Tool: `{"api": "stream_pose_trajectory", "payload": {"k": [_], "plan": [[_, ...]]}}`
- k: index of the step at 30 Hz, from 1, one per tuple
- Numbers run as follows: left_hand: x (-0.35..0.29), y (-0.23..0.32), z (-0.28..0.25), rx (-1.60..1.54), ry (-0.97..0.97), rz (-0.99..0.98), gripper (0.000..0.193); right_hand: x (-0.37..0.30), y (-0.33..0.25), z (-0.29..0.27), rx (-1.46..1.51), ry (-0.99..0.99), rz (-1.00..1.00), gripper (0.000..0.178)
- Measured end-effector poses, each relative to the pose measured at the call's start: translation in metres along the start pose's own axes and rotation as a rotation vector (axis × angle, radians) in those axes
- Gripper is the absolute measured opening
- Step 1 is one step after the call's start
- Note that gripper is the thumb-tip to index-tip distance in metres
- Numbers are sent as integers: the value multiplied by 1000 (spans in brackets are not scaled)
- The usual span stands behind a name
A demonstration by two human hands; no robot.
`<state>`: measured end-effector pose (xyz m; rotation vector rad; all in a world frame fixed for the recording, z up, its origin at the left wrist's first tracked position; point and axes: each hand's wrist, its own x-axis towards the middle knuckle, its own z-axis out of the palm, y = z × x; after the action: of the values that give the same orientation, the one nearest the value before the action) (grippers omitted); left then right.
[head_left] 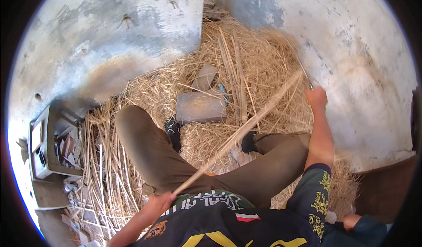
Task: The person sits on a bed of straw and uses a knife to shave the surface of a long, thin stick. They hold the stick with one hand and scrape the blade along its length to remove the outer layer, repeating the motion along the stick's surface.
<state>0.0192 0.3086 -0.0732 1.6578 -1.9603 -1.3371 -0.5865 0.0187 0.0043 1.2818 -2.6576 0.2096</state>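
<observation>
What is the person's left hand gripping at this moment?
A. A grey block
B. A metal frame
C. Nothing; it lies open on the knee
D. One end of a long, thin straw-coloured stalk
D: the left hand is closed around the near end of the long stalk, which runs diagonally up across the lap toward the raised right hand; the grey block lies untouched on the straw.

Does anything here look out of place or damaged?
Yes. A broken grey frame lies tilted at the left, among loose scraps. Straw is strewn thickly over the floor. Both hands, left hand and right hand, grip one long stalk.
</observation>
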Motion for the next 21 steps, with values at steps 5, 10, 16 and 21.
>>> {"api": "stream_pose_trajectory", "payload": {"k": [5, 10, 16, 21], "plan": [[-33, -16, -9, -44, -60, -67, 39, -30, -23, -22, -226, -26, -57, 34], [-72, -73, -31, 8, 20, -267, 46, -44, -24, 0, -246, 33, -446, 21], [-85, -72, -33, 18, 30, -378, 47, -104, -82, -15, -320, -77, -822, 17], [-97, -74, -32, 2, 71, -340, 51, -135, -116, 9, -201, -95, -1084, 15]]}}
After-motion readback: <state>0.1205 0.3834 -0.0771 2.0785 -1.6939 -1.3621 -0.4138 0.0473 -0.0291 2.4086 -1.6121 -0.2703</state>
